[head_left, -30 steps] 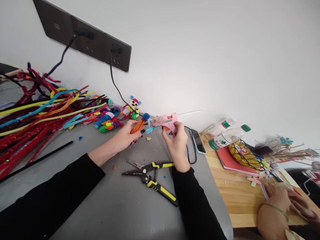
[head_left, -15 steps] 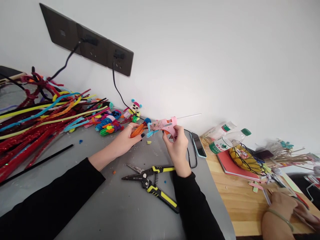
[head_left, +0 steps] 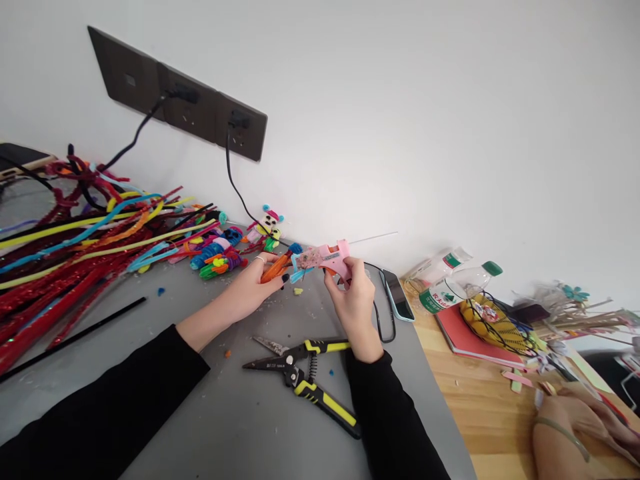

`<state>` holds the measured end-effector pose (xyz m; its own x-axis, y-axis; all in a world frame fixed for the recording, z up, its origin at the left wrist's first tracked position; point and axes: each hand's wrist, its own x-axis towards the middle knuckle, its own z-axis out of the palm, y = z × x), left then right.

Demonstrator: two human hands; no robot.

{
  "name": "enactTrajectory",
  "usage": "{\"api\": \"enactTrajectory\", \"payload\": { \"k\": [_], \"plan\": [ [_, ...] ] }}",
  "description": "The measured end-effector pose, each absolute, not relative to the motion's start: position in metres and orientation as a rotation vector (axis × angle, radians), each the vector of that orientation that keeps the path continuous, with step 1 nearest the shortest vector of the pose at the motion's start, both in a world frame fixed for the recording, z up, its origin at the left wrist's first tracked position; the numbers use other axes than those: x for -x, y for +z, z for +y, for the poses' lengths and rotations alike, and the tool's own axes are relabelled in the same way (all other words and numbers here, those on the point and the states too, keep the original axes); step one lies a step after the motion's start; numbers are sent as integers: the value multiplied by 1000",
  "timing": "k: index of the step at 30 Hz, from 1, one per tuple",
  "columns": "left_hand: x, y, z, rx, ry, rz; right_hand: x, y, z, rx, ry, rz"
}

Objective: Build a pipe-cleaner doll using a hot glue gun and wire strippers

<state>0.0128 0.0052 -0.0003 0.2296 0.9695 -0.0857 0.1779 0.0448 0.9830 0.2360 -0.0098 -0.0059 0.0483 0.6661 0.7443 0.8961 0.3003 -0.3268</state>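
Note:
In my right hand (head_left: 353, 293) is a pink glue gun (head_left: 325, 259), its fingers closed round the handle. A thin clear glue stick (head_left: 373, 237) pokes out of the gun's back end. My left hand (head_left: 255, 283) pinches an orange pipe-cleaner figure (head_left: 276, 268) with blue on top. Light blue pipe-cleaner strands (head_left: 301, 273) lie at the gun's nozzle, close to the figure; whether nozzle and figure touch I cannot tell. On the grey table (head_left: 240, 413), below both hands, lie snips (head_left: 293, 363) with black and yellow handles, blades apart.
Loose pipe cleaners (head_left: 90, 247) and finished small figures (head_left: 217, 257) spread on the left. A phone (head_left: 397, 297) and black cable lie at right. Bottles (head_left: 443, 293) and a yellow net-covered item (head_left: 493, 320) stand on the wooden table, where another person's hand (head_left: 565, 427) works. Sockets (head_left: 180, 100) hold plugged cords.
The glue gun has shifted slightly left and down, nearer my left hand. The view has tilted up a little. At right, the other person's hands have moved slightly.

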Motion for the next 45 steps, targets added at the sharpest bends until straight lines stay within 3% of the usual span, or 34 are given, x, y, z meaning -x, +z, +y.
{"api": "enactTrajectory", "payload": {
  "k": [45],
  "plan": [
    [-13, 4, 3, -1409, 811, 1263, -244, -1, -9, 1501, -196, -1686]
  ]
}}
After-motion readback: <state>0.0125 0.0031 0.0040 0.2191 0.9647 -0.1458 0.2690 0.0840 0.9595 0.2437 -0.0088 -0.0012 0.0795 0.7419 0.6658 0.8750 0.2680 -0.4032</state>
